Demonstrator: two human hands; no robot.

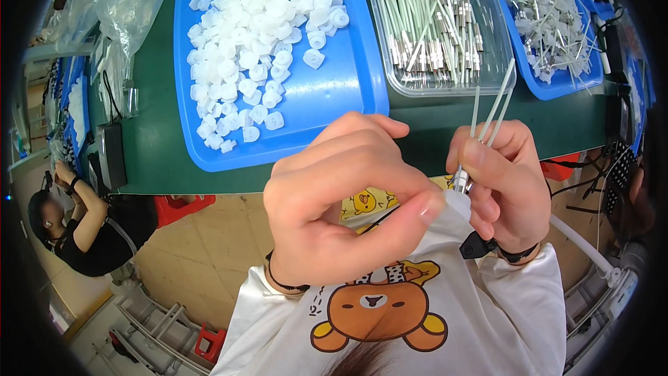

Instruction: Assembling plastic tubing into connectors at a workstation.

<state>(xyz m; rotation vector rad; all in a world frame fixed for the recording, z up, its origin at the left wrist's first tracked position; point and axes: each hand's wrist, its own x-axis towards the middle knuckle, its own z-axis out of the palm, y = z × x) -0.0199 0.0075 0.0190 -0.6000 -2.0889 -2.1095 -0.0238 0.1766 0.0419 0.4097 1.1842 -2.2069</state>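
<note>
In my right hand (pixel 506 181) is a small bunch of thin pale rods (pixel 495 117) with metal ends, the rods fanning upward and the metal ends pointing down. My left hand (pixel 341 198) is closed in a pinch, thumb against forefinger, on a small translucent white plastic cap (pixel 457 204). The cap touches or lies right at the rods' metal ends; whether a rod sits inside it is hidden by my fingers. Both hands are held in front of my body, just off the near table edge.
A blue tray (pixel 334 97) of loose white caps lies ahead on the green table (pixel 153 146). Beside it stands a clear plastic box (pixel 445 89) of metal-ended rods. Further right, another blue tray (pixel 567 82) holds rods mixed with caps. Another person (pixel 83 230) sits at far left.
</note>
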